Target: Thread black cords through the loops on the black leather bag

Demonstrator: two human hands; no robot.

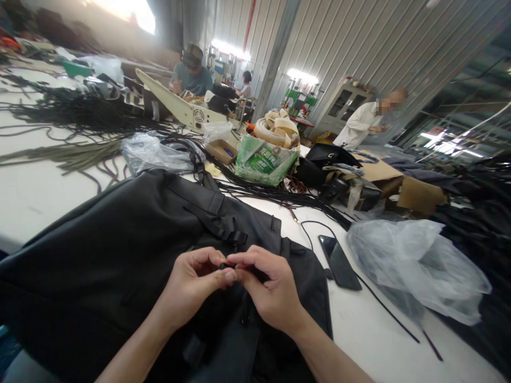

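Observation:
A large black fabric bag (131,250) with straps and a buckle lies flat on the white table (35,197) right in front of me. Above its lower middle, my left hand (194,284) and my right hand (267,290) meet fingertip to fingertip. Both pinch a small black piece (228,265), maybe a cord end or a zip pull; I cannot make out which. The fingers of both hands are curled closed around it.
A black phone (339,261) with a thin cable lies right of the bag, beside a crumpled clear plastic bag (415,263). Black cords (275,194), a green packet (263,159), tape rolls and cardboard crowd the far side. Two people sit at the far end; another stands at the right.

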